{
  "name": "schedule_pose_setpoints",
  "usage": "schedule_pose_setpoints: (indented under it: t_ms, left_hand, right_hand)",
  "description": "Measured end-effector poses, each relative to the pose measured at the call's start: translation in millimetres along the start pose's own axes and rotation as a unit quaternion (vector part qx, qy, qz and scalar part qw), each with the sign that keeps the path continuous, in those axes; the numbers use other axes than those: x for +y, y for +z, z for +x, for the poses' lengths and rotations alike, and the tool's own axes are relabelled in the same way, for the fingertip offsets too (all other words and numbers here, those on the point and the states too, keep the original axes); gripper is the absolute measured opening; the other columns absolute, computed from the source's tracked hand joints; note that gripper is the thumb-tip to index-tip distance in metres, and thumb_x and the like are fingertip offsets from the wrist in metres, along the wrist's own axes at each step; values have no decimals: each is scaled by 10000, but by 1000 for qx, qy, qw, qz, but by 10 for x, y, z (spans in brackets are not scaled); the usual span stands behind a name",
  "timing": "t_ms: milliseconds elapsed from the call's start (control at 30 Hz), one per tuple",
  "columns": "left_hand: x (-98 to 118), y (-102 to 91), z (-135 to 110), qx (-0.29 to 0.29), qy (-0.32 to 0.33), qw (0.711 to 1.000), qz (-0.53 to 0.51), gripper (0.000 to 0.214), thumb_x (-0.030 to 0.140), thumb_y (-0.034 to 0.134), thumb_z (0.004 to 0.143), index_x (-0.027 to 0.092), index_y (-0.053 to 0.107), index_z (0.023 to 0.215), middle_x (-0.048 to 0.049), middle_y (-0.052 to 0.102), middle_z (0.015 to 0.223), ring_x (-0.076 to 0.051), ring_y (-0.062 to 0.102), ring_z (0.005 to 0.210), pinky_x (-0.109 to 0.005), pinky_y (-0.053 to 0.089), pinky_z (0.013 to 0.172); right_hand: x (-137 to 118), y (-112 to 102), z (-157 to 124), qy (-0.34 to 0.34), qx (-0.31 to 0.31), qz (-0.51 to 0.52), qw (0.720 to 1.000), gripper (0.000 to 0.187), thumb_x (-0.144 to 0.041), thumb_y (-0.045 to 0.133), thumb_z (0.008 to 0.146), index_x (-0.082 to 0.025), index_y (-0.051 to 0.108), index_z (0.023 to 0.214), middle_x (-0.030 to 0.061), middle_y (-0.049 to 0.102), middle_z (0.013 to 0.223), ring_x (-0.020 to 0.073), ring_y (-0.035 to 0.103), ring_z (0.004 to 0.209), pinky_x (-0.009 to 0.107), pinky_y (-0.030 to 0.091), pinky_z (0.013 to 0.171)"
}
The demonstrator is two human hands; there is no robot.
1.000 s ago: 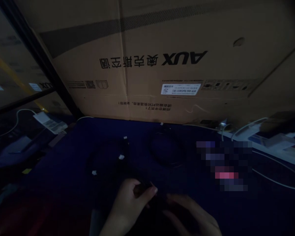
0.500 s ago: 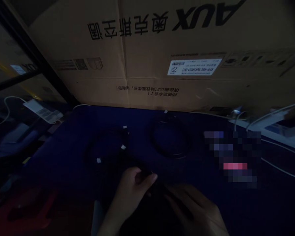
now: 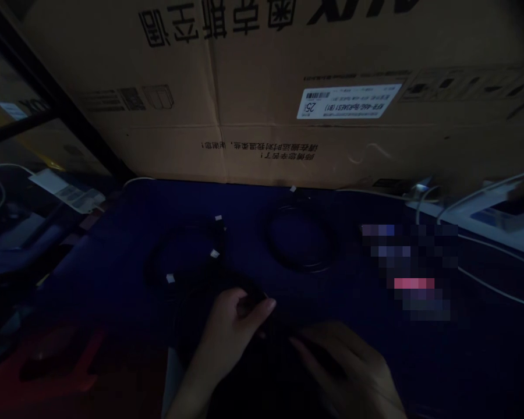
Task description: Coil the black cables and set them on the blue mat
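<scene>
The right thumb has just drawn in toward its fingers while the left hand (image 3: 240, 326) barely shifts, so to my eye the work remains small, two-handed handling of the dark cable (image 3: 255, 289), which is at the near middle of the blue table (image 3: 113, 244), with two coils (image 3: 308, 269) beyond it. The left hand pinches that cable between thumb and bent fingers, its wrist angled in from the near left. The right hand (image 3: 344, 361) curls just beside it, but it is too dim for me to tell whether it grips anything.
</scene>
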State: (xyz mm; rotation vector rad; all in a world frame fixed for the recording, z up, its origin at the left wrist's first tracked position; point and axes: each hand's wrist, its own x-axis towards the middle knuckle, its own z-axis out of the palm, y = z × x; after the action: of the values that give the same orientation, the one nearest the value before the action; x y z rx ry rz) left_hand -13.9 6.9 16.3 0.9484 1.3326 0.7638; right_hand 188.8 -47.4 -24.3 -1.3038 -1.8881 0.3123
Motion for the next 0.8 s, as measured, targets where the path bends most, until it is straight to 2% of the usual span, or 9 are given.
schedule_pose_setpoints:
  t_ms: [67,200,333,400,500,633,733,800]
  left_hand:
    - [1,4,8,0,2,1000,2,351,507,797,834,161,757,877,-37,760,787,-168,699,653,-253,563,579]
    - [-48,1,26,5,2,1000,10,421,555,798,821,146,747,909,-49,756,806,-174,699,644,-258,552,557]
    - [-108,-9,32,16,-1,1000,24,511,638,803,789,150,712,909,-44,747,805,-182,698,638,-282,557,586]
    - [-117,-11,32,20,-3,999,33,529,665,799,780,158,703,895,-27,727,773,-183,692,630,-291,553,602]
    - [-107,-6,28,26,-2,999,48,515,677,785,791,174,687,845,0,681,724,-179,669,629,-291,533,624]
    - [-86,1,17,35,3,997,67,510,691,770,791,189,680,810,0,663,722,-194,660,673,-297,519,660]
    - [-85,-1,7,50,-4,995,83,513,688,784,774,188,702,855,-26,695,763,-224,678,733,-311,518,691]
    - [-95,-5,4,62,-14,993,96,519,678,799,764,185,715,904,-52,730,827,-249,697,808,-321,522,730]
  right_hand:
    - [-3,10,25,-25,-17,-16,999,124,-243,659,1020,-228,783,1021,29,787,868,172,772,723,261,640,632]
    - [-27,29,64,-63,-16,-44,997,224,-176,583,1034,-218,795,974,31,777,814,158,749,647,251,612,566]
    - [-57,36,42,-91,44,-87,991,228,-166,574,1038,-217,773,940,41,730,792,146,703,610,238,573,524]
    - [-65,36,33,-101,66,-110,986,234,-170,563,1047,-217,764,938,62,740,846,159,720,654,247,582,545]
    - [-78,31,61,-120,57,-109,985,210,-159,557,1055,-201,749,979,85,787,950,178,775,771,262,631,658]
    - [-94,21,137,-134,41,-82,987,199,-144,536,1071,-187,721,1010,67,821,938,162,806,778,239,644,710]
    - [-84,13,161,-126,28,-67,989,234,-202,488,1106,-209,697,1000,31,811,842,146,795,689,217,630,647]
    - [-79,4,167,-93,6,-38,995,254,-264,455,1124,-235,682,1012,-1,788,775,132,766,608,200,604,582]
